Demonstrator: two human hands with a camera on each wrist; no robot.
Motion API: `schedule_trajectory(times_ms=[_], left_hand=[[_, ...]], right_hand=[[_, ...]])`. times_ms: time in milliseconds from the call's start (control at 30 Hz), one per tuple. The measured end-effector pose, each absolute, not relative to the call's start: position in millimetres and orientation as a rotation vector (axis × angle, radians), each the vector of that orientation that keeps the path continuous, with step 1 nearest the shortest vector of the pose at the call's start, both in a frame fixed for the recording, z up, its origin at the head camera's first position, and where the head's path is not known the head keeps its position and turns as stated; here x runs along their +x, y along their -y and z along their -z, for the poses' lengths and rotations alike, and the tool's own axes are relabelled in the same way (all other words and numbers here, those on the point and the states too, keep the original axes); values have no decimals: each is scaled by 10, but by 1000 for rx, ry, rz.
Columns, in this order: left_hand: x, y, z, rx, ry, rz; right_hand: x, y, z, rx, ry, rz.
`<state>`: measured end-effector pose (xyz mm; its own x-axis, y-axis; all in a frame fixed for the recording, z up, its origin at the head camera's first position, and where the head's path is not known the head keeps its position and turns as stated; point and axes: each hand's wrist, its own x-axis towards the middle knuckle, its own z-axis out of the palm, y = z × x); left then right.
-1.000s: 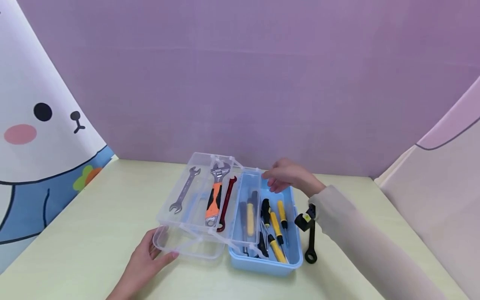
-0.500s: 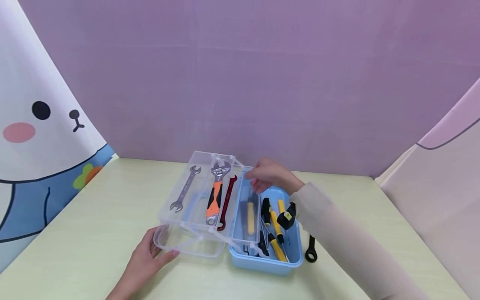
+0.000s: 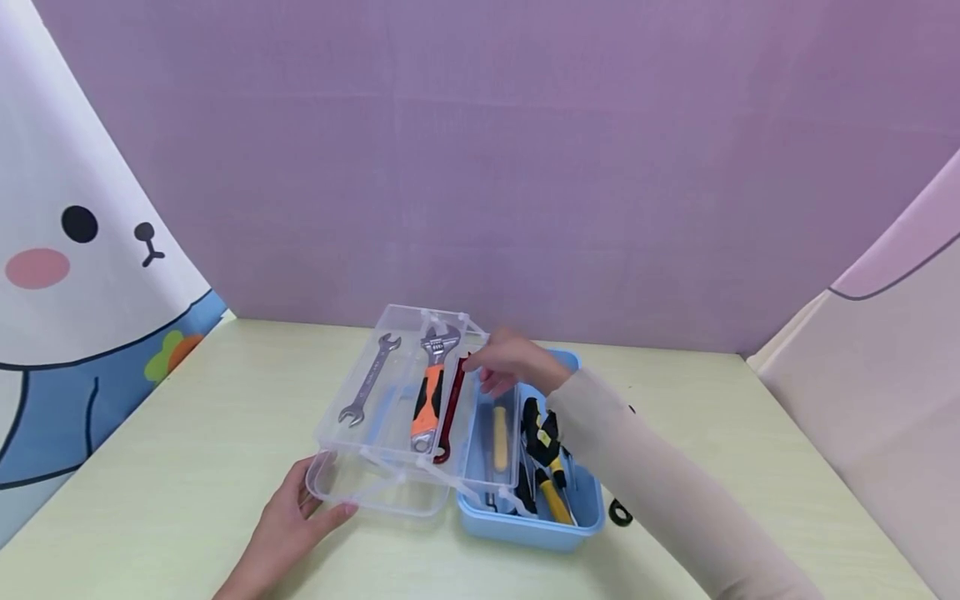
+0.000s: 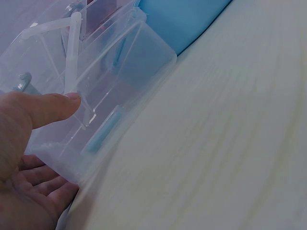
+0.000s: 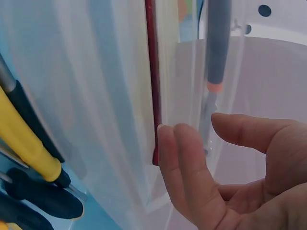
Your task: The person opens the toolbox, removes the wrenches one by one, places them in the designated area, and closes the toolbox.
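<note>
My left hand (image 3: 288, 521) holds the near left end of the clear lid (image 3: 397, 500), its thumb on top and the fingers beneath. In the left wrist view the left hand (image 4: 33, 120) grips that clear plastic. My right hand (image 3: 513, 358) hovers at the upper end of a red wrench (image 3: 452, 408) in the clear tray (image 3: 405, 417). In the right wrist view, the right hand (image 5: 230, 167) has its fingertips next to the red wrench (image 5: 153, 81), thumb apart. An orange-handled adjustable wrench (image 3: 429, 387) and a silver open-end wrench (image 3: 370, 379) also lie in the tray.
Under the tray stands a blue toolbox (image 3: 528, 533) with several yellow and black screwdrivers (image 3: 555, 498). A black ring-ended tool (image 3: 620, 512) lies on the table (image 3: 187, 483) to its right, mostly hidden by my sleeve. A purple wall cloth (image 3: 525, 167) hangs behind.
My right hand has moved left, from over the toolbox's far right part to the red wrench, its sleeve now covering more of the black tool. The left hand has stayed put.
</note>
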<state>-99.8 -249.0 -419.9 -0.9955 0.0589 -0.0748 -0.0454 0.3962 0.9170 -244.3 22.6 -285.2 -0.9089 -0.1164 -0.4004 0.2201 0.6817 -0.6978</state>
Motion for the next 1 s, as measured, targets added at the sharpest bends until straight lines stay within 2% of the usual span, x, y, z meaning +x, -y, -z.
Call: schedule_trajectory(times_ms=[367, 1000], left_hand=[[-1001, 2487, 4204, 11, -2545, -1688], [-1019, 2484, 4201, 16, -2564, -1661]], right_hand=[[-2434, -111, 2926, 132, -2496, 1066], [-2416, -50, 3068, 57, -2608, 941]])
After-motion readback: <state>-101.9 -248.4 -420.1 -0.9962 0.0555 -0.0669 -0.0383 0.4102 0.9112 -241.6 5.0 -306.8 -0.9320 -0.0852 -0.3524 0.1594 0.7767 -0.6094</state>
